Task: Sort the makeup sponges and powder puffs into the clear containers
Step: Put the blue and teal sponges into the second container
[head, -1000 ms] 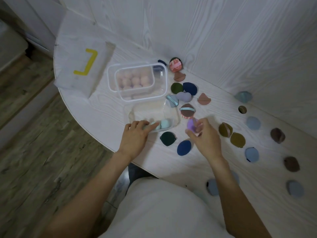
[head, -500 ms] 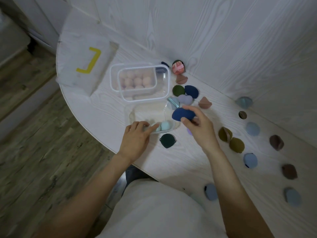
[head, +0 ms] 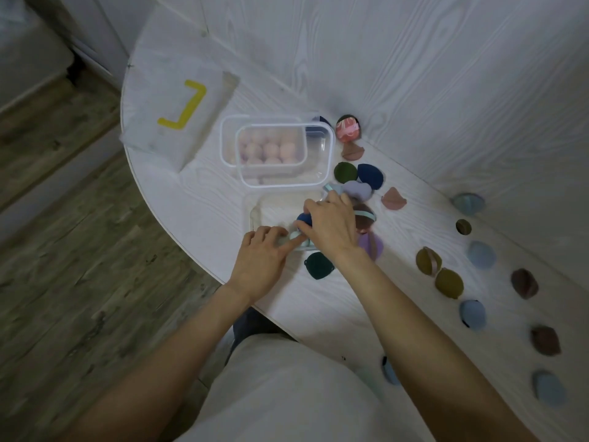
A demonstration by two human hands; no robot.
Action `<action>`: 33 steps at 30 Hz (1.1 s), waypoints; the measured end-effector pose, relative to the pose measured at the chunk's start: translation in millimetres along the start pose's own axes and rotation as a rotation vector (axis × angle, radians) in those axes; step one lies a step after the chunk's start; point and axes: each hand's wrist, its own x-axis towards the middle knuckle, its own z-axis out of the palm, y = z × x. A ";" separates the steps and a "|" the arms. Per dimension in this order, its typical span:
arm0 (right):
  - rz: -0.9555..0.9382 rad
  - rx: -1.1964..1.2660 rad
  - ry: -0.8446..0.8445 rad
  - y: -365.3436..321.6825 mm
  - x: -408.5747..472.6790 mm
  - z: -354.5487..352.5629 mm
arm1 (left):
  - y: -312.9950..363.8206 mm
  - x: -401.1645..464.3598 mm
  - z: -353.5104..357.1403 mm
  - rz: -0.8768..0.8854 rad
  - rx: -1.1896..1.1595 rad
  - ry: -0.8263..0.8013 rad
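navy puff (head: 303,218): in near clear container (head: 255,209) by surface's near edge
far clear container (head: 330,154): pink sponges (head: 271,149) inside
loose puffs (head: 449,282): scattered along right

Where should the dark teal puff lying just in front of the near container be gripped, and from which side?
The dark teal puff lies flat and apart from its neighbours, so probably from above, fingers pinching its opposite rounded edges. The near edge is freest; the right hand and the clear container crowd its far side.

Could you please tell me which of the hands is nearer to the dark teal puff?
Right. The right hand and its wrist lie just above the dark teal puff; the left hand rests farther to its left.
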 end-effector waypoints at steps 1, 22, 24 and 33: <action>-0.008 0.011 0.008 1.6 -1.9 1.3 | -0.3 0.2 0.5 0.005 0.006 -0.005; 0.424 0.297 -0.019 129.5 76.5 6.4 | -13.1 19.6 -5.6 0.008 -0.091 -0.036; 0.440 0.341 0.084 124.8 65.6 -5.1 | -14.4 19.3 -7.7 -0.009 -0.124 -0.035; 0.204 0.984 0.144 27.0 1.2 -52.0 | -15.5 15.7 -18.7 0.028 -0.157 -0.032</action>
